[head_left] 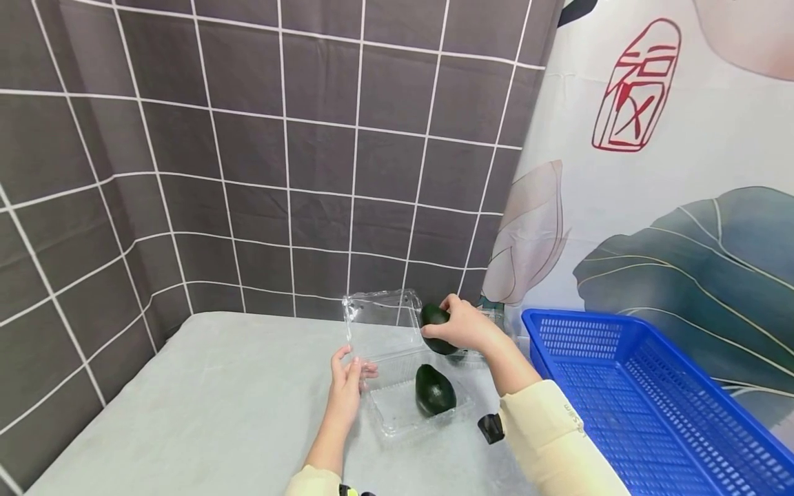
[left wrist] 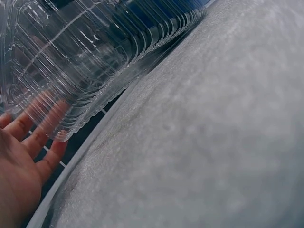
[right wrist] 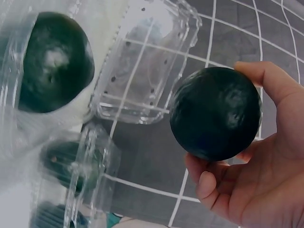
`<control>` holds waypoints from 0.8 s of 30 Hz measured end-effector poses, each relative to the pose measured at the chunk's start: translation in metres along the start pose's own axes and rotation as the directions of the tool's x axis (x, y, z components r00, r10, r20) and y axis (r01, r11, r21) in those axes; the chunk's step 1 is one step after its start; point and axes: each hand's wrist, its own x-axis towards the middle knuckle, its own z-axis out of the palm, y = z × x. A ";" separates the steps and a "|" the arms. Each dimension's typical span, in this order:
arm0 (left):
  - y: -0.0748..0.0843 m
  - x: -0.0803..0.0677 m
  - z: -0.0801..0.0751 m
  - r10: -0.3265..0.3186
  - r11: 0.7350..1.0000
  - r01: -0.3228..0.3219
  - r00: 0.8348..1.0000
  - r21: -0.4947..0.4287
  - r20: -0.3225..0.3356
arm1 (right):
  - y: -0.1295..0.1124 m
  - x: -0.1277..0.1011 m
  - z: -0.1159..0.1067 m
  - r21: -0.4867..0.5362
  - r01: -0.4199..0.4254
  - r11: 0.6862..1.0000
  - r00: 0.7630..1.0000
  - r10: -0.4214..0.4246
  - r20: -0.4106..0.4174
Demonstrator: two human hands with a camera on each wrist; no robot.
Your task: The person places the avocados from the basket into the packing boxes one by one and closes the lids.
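Avocado (head_left: pixel 435 328), dark green, is being held in the right hand (head_left: pixel 466 326), fingers and thumb curling around it from behind, above the far end of the open clear clamshell container (head_left: pixel 397 403). The lifted grip is keeping the fruit clear of the tray walls. The left hand (head_left: pixel 347 387), fingers straight and relaxed, is resting against the container's near-left edge, seemingly steadying the light plastic so it is not sliding; the raised lid (head_left: pixel 381 318) is standing open behind it. A second avocado (head_left: pixel 434 390) is lying in the tray base, to the right. Beyond, a blue plastic basket (head_left: pixel 651 413) is sitting at the right of the grey table (head_left: pixel 217 399). More packed clamshells are showing in the right wrist view, details unclear.
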 end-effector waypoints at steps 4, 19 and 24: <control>-0.001 -0.001 0.000 0.002 1.000 -0.002 1.000 -0.005 -0.004 | -0.002 0.001 0.006 0.020 0.003 1.000 1.000 -0.003 0.015; -0.002 0.002 -0.001 0.007 1.000 -0.007 1.000 -0.026 0.007 | -0.019 0.001 0.019 0.049 0.032 0.998 0.999 -0.034 0.036; -0.001 0.002 -0.001 0.002 0.999 -0.001 1.000 -0.037 0.005 | -0.023 0.002 0.025 0.067 0.028 0.997 0.999 -0.031 0.042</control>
